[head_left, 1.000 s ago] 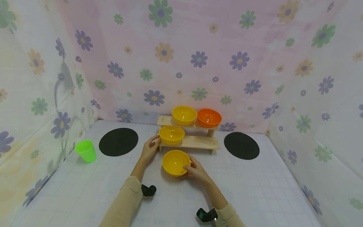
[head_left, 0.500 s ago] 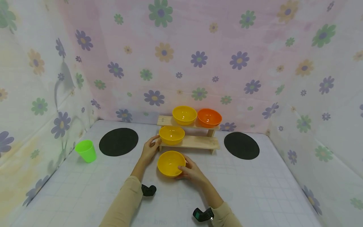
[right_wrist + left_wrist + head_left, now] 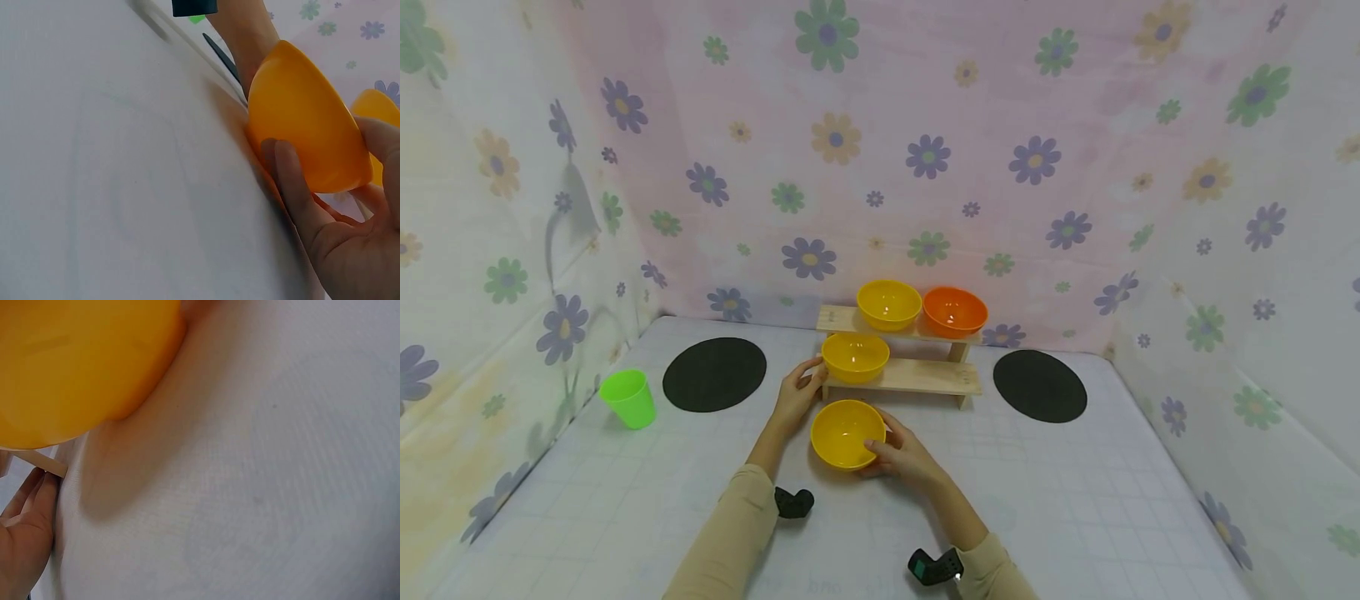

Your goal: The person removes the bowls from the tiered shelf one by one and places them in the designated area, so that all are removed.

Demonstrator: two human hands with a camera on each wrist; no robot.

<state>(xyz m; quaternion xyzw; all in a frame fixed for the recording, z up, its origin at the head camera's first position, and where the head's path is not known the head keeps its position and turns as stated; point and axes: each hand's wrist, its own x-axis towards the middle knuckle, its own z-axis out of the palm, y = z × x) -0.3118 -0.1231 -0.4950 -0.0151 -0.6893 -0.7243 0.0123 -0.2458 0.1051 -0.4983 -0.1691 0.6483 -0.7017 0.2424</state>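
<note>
The right hand (image 3: 904,455) grips a yellow bowl (image 3: 846,433) by its right rim, thumb on the rim and fingers (image 3: 294,187) curled under its outer wall. The bowl sits near the middle of the table (image 3: 1075,492), just in front of the wooden rack (image 3: 917,377). The left hand (image 3: 796,393) rests against the left end of the rack's lower shelf, fingers held together and laid along the wood.

A second yellow bowl (image 3: 854,356) stands on that lower shelf; a third yellow bowl (image 3: 889,303) and an orange bowl (image 3: 955,311) stand side by side on the upper shelf. The right half of the lower shelf is bare.

Toward the table's left edge stands a green cup (image 3: 628,398), with a black round mat (image 3: 714,374) beside it; another black mat (image 3: 1040,385) lies right of the rack. The table wears a white gridded cloth, and flowered fabric walls close in the back and both sides.
</note>
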